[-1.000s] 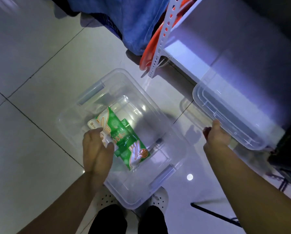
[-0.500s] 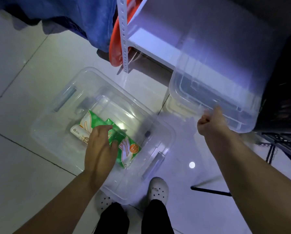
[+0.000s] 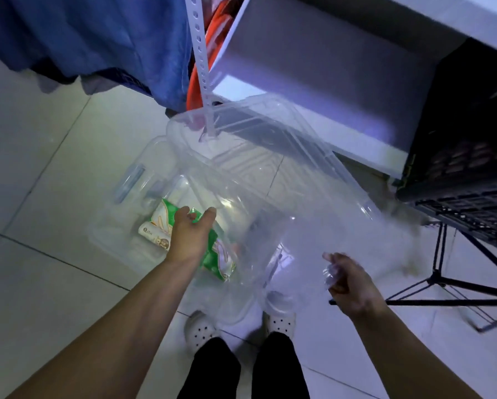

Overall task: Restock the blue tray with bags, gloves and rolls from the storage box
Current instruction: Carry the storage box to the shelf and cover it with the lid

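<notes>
Gripping lid (image 3: 270, 174) w/ right hand (image 3: 348, 283); left hand (image 3: 189, 234) half-open over green pack (image 3: 215, 254) in box (image 3: 120, 226). Blue tray not in view, restock looks barely begun.

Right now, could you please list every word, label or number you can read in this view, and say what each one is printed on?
Nothing can be read for certain.
Green and white plastic packet under the left hand: printed lettering and hand drawings, too blurred to read.
White roll wrapper in the clear plastic storage box: a round logo and a tan patch, too small to read.
Clear plastic lid in the right hand: no text visible.
</notes>
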{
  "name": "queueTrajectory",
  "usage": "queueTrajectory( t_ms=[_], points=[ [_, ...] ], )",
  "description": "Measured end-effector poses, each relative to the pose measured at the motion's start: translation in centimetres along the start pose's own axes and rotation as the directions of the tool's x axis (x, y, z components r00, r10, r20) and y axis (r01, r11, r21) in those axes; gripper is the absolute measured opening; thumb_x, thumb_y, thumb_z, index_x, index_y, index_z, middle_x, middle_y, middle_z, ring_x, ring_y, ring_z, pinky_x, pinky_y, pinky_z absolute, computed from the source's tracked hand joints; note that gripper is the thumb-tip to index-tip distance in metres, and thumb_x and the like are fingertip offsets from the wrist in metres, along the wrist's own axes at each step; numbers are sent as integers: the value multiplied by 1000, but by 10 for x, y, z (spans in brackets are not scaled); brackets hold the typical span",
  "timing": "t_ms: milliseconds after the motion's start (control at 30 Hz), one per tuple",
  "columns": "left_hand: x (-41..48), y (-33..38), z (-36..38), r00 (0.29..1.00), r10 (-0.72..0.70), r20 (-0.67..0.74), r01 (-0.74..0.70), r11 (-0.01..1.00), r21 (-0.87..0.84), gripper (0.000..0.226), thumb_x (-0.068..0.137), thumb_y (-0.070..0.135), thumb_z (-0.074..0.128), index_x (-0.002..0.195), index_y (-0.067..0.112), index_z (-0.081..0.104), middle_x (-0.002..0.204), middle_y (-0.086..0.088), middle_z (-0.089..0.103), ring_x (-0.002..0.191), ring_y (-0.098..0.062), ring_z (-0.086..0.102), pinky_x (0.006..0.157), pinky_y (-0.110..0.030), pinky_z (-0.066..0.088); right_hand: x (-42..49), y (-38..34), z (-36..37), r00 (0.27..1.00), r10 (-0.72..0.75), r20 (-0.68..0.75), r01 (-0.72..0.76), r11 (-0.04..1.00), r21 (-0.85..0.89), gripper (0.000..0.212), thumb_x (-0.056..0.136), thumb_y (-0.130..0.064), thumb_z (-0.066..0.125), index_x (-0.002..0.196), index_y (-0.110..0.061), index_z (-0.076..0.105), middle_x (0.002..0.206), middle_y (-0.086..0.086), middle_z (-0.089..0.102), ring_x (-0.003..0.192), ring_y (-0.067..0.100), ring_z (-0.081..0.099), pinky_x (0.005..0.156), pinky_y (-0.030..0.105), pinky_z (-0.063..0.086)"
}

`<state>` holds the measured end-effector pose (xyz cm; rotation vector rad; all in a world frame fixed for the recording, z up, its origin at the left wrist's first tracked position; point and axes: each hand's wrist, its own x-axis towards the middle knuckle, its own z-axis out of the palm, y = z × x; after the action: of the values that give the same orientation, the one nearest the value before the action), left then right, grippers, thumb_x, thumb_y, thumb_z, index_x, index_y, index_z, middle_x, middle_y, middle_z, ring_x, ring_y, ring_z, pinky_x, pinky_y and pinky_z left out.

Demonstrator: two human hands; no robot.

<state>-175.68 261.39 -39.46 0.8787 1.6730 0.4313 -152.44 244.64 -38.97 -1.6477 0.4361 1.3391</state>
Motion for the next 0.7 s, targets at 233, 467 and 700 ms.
queueTrajectory(
  t_ms=[233,467,700],
  points=[
    [7,-65,-55,928,-62,-367,62,998,-10,43,79,16,72,103,-13,50,62,1,46,61,-19,48,80,-45,51,23,52,44,998,26,54,-11,966,-257,33,77,0,66,63,-21,45,50,-4,43,45,6,39,39,16,28],
    [14,-132,-77,863,-282,-419,294,955,-39,48,77,25,71,113,0,52,104,-22,60,89,-35,61,86,-46,53,52,89,68,969,-239,-64,116,667,-736,42,77,-20,74,109,-3,54,99,15,58,87,26,54,80,33,45],
    [37,-162,-74,880,-256,-400,295,955,37,56,80,27,68,120,-8,49,115,-31,59,105,-41,60,93,-54,49,70,116,79,858,-509,-67,226,492,-841,56,75,-23,77,117,4,52,113,22,55,97,35,58,87,36,47]
  ],
)
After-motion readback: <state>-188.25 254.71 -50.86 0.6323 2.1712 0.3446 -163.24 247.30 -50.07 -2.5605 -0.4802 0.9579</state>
